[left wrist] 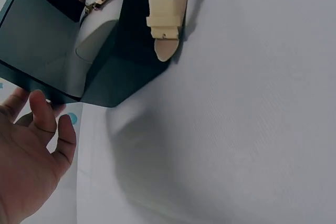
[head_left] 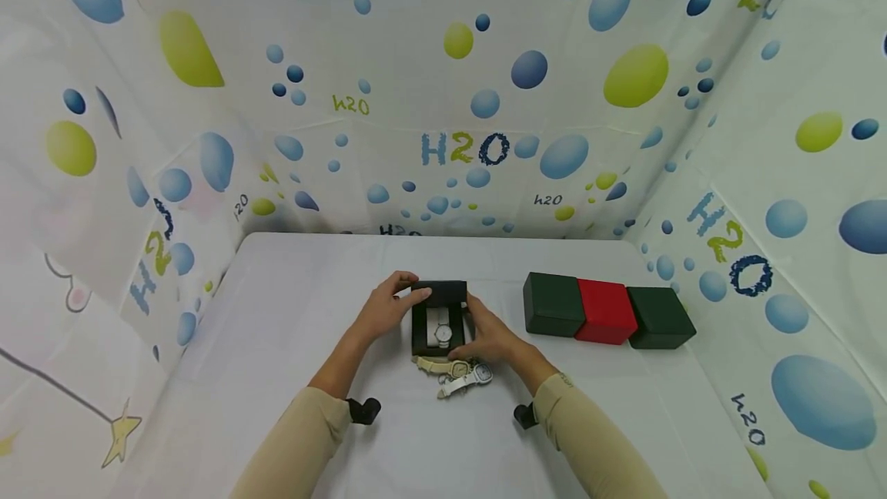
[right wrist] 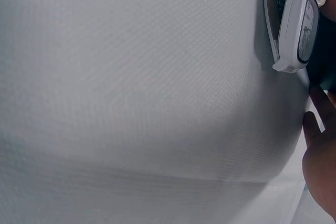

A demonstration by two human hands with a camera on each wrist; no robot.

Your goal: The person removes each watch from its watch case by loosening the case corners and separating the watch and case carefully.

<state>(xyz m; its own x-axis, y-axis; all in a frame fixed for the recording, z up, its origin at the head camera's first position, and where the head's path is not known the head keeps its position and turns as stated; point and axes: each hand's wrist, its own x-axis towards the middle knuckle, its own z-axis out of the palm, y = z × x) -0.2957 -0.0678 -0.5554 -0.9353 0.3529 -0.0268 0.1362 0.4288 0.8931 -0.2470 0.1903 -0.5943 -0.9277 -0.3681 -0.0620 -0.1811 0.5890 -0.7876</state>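
An open dark green watch box stands on the table with its lid raised. Inside, a watch with a round face sits on a white cushion. My left hand holds the upright lid at its left edge, thumb across its inner face. Against the box's right side, my right hand grips it, thumb at the front corner. Just in front of the box lie a cream-strapped watch and a white watch. The cream strap also shows in the left wrist view, and the white watch in the right.
To the right stand a dark green box, a red box and another dark green box, closed and side by side in a row. White cloth covers the table. Patterned curtains hang behind and at both sides.
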